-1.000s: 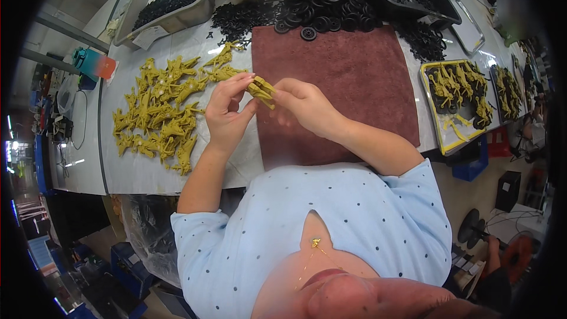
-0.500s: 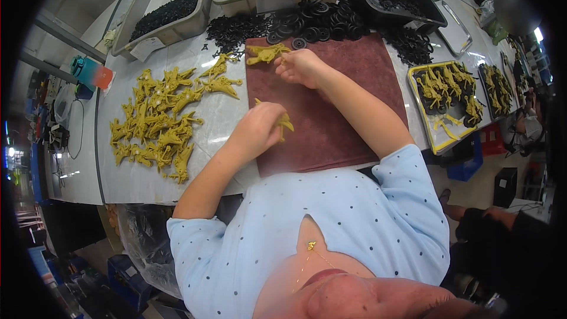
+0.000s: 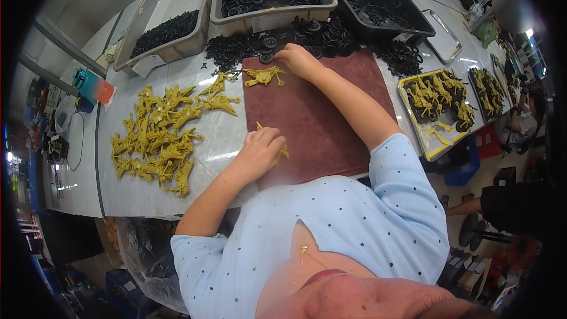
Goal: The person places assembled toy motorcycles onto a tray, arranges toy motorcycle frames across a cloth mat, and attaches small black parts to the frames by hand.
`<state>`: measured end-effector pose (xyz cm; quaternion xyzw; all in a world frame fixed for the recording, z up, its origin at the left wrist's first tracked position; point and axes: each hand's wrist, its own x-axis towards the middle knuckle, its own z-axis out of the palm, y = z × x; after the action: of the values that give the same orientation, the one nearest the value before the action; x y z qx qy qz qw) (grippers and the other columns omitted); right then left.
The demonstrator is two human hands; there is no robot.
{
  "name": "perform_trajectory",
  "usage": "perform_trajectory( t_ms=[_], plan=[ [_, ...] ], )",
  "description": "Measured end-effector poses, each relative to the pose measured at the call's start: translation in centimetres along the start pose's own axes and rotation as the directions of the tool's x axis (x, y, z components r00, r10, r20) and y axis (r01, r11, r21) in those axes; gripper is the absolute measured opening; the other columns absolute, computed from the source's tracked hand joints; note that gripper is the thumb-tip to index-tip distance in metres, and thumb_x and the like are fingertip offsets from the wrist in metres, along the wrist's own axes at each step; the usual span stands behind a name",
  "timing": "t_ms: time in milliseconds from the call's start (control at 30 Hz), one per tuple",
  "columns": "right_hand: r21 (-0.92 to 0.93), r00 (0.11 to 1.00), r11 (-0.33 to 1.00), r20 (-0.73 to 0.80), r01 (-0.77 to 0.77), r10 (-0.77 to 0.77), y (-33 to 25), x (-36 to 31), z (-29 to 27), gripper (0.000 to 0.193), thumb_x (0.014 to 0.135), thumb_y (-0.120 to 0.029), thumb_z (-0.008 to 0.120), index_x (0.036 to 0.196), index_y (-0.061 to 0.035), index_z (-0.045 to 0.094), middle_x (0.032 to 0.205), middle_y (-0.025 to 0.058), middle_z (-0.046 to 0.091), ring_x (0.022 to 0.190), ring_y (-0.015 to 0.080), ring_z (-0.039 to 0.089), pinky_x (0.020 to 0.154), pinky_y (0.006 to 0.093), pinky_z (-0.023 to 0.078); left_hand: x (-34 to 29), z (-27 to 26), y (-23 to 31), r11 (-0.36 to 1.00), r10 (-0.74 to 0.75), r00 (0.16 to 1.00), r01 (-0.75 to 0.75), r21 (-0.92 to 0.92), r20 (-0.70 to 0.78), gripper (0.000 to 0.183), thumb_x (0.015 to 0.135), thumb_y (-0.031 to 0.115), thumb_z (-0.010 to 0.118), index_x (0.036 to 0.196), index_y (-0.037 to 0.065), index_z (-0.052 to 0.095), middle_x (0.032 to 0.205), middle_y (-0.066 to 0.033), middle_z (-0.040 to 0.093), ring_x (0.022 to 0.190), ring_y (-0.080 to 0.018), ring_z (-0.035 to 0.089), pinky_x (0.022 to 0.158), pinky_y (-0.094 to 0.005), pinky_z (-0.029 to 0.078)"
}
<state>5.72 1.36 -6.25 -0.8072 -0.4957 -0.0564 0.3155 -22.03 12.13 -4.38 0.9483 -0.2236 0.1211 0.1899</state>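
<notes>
My left hand [image 3: 260, 150] is closed around a mustard-yellow plastic frame part [image 3: 284, 152], whose tips stick out on both sides of the fingers. It hovers over the left side of a maroon cloth [image 3: 336, 124]. My right hand [image 3: 300, 61] is at the far edge of the cloth, fingertips bent together at a heap of black wheels [image 3: 339, 38]. Whether a wheel is between those fingers is hidden. Just below and left of it, another yellow frame part [image 3: 264, 75] lies on the cloth. A loose black wheel [image 3: 266, 58] rests beside the fingertips.
A large pile of yellow parts [image 3: 156, 130] covers the table to the left. Behind stand a grey bin of wheels [image 3: 271, 12], a bin of small black pieces [image 3: 121, 59] and a black bin [image 3: 422, 29]. A yellow-rimmed tray [image 3: 434, 153] with assembled pieces sits right.
My right hand has left the yellow part on the cloth and moved to the black wheels at its far edge. My left hand still grips its part. The whole view has shifted slightly.
</notes>
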Motion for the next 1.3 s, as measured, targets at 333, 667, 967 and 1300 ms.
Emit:
perform_trajectory(
  t_ms=[333, 667, 967, 1300],
  plan=[
    [0.082, 0.999, 0.997, -0.032, 0.013, -0.011, -5.0, -2.6, -0.2, 0.023, 0.08, -0.015, 0.065, 0.102, -0.0074, 0.067, 0.1, 0.0157, 0.059, 0.096, 0.0337, 0.056, 0.083, 0.0392, 0.047, 1.3, -4.2, -4.7, 0.914, -0.296, 0.882, 0.373, 0.158, -0.368, 0.043, 0.075, 0.008, 0.067, 0.116, 0.005, 0.058, 0.101, -0.0087, 0.06, 0.101, -0.0253, 0.055, 0.085, -0.0403, 0.039],
    [-0.044, 0.989, 0.998, 0.136, -0.048, 0.054, -7.3, -5.0, -1.9, 0.036, 0.075, -0.018, 0.072, 0.109, -0.0096, 0.063, 0.114, 0.0133, 0.055, 0.105, 0.0324, 0.053, 0.088, 0.0416, 0.045, 0.9, -3.3, -11.3, 0.788, -0.36, 0.824, 0.52, 0.329, -0.438, 0.037, 0.079, 0.007, 0.062, 0.116, 0.007, 0.058, 0.113, -0.008, 0.06, 0.106, -0.0264, 0.054, 0.088, -0.0416, 0.04],
    [-0.087, 0.989, 0.996, 0.141, -0.038, 0.05, -8.3, -5.2, -1.6, 0.027, 0.078, -0.015, 0.069, 0.104, -0.0098, 0.065, 0.119, 0.0081, 0.054, 0.11, 0.0296, 0.051, 0.091, 0.0405, 0.043, -4.0, -6.6, -13.4, 0.683, -0.553, 0.774, 0.633, 0.365, -0.307, 0.035, 0.076, 0.003, 0.059, 0.11, 0.009, 0.062, 0.101, -0.0064, 0.063, 0.097, -0.0252, 0.056, 0.085, -0.0414, 0.04],
    [0.548, 0.989, 0.834, -0.069, -0.071, 0.129, -12.6, -3.6, -1.8, 0.021, 0.088, -0.012, 0.059, 0.107, -0.0066, 0.065, 0.103, 0.0104, 0.063, 0.091, 0.0205, 0.063, 0.079, 0.0296, 0.048, -1.4, -11.0, -9.6, 0.887, -0.391, 0.852, 0.449, 0.103, -0.348, 0.039, 0.078, 0.002, 0.064, 0.116, 0.005, 0.054, 0.102, -0.0127, 0.062, 0.098, -0.0265, 0.058, 0.086, -0.0398, 0.042]
  ],
)
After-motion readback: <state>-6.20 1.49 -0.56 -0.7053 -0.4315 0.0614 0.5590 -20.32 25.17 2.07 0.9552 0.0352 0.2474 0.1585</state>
